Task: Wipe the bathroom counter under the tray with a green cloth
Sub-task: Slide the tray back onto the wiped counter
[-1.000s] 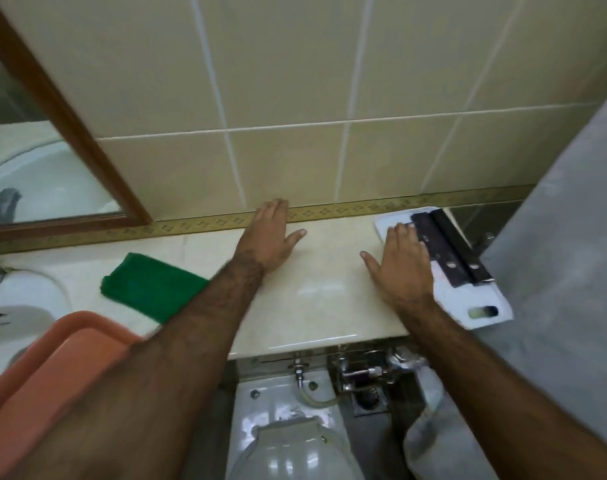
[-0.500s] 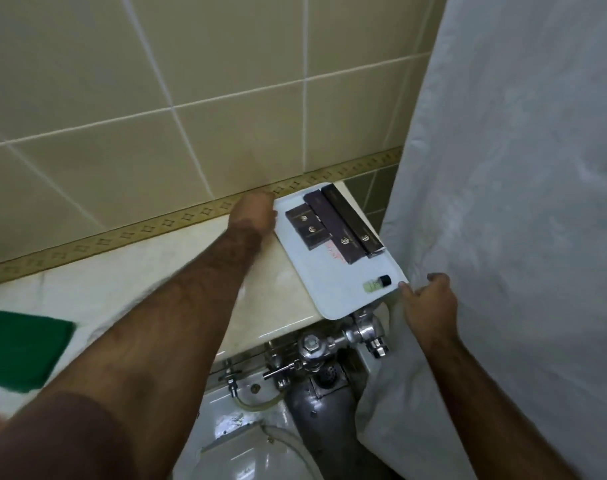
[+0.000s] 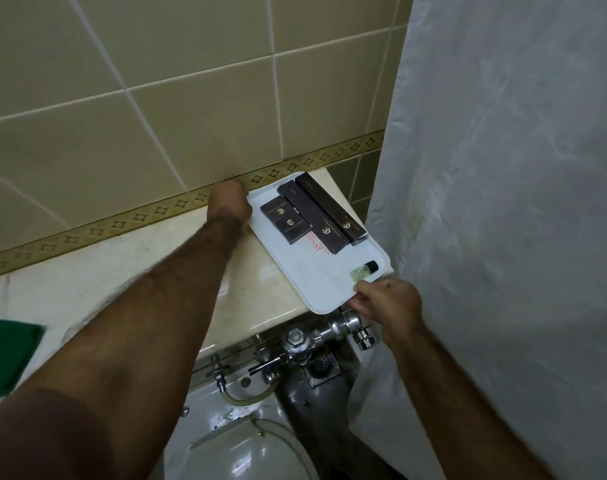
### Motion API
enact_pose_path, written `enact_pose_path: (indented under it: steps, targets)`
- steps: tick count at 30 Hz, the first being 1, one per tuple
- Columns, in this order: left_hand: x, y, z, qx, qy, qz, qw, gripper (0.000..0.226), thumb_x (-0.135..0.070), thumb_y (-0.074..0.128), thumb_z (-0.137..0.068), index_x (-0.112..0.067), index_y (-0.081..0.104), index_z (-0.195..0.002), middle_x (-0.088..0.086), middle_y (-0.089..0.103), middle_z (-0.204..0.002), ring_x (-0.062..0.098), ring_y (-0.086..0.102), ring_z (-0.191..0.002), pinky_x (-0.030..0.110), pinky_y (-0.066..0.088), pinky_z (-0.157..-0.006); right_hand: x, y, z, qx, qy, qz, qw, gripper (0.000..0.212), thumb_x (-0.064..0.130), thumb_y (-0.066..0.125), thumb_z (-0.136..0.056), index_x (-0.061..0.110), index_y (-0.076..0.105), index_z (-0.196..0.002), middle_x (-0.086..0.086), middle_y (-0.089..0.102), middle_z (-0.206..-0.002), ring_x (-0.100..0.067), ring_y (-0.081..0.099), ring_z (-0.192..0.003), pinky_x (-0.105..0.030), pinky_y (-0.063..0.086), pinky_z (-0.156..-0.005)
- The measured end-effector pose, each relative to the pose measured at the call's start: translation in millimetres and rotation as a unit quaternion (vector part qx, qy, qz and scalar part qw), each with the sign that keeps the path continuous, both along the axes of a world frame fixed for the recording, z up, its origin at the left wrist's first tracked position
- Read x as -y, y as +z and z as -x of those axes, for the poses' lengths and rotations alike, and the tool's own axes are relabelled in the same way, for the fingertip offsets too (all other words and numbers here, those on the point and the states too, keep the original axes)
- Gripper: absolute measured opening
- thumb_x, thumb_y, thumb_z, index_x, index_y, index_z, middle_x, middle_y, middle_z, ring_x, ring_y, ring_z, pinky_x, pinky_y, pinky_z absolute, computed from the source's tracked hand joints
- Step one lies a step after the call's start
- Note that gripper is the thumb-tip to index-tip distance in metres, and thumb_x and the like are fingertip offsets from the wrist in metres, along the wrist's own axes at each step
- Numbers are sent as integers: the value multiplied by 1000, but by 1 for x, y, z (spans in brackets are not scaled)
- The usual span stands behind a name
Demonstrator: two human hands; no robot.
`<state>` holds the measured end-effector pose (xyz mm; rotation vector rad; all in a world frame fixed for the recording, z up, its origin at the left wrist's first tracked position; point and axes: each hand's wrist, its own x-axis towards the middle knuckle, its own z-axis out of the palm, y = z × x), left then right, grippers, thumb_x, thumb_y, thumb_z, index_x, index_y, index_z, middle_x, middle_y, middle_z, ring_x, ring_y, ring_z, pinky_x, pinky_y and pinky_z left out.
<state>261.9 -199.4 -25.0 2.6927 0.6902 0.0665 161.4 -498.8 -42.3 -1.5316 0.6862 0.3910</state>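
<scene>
A white tray lies at the right end of the beige counter, its near corner hanging over the front edge. On it sit several dark brown boxes and a small bottle with a black cap. My left hand is closed on the tray's far left corner by the wall. My right hand pinches the tray's near right corner. The green cloth lies flat on the counter at the far left, away from both hands.
A white shower curtain hangs close on the right, beside the tray. Below the counter's edge are a chrome flush valve with pipes and a white toilet. A tiled wall backs the counter.
My view has swung right, leaving the mirror and orange basin out of frame. My hands went from flat on the counter and the tray to gripping the tray's two opposite corners.
</scene>
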Motion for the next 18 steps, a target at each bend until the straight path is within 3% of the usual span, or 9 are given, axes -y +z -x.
enact_pose_path:
  steps: [6, 11, 14, 18]
  targets:
    - [-26, 19, 50, 36, 69, 65, 995, 38, 1, 62, -81, -4, 76, -115, 13, 74, -119, 33, 66, -113, 32, 50, -101, -5, 17, -6, 45, 28, 92, 994, 10, 1, 79, -78, -2, 70, -75, -20, 78, -76, -31, 80, -70, -45, 67, -74]
    - [-69, 34, 127, 40, 161, 136, 977, 20, -12, 63, -65, -20, 75, -79, 5, 77, -84, 29, 74, -79, 35, 62, -82, -33, 41, -14, 110, 120, 222, 961, 6, 10, 81, -79, 5, 78, -79, -12, 78, -72, -23, 76, -58, -36, 66, -70]
    - [-90, 43, 179, 43, 205, 159, 965, 9, -15, 69, -66, -19, 73, -72, 0, 75, -77, 25, 75, -74, 34, 62, -80, -64, 40, -25, 143, 188, 274, 932, 10, 15, 78, -79, 7, 82, -85, -11, 79, -76, -29, 77, -72, -38, 64, -82]
    - [-112, 47, 244, 40, 261, 191, 945, 4, -10, 76, -71, -14, 75, -71, 2, 75, -65, 21, 75, -62, 38, 64, -76, -123, 31, -34, 195, 289, 328, 878, 18, 13, 72, -86, 7, 83, -99, -12, 82, -99, -32, 75, -95, -36, 57, -93]
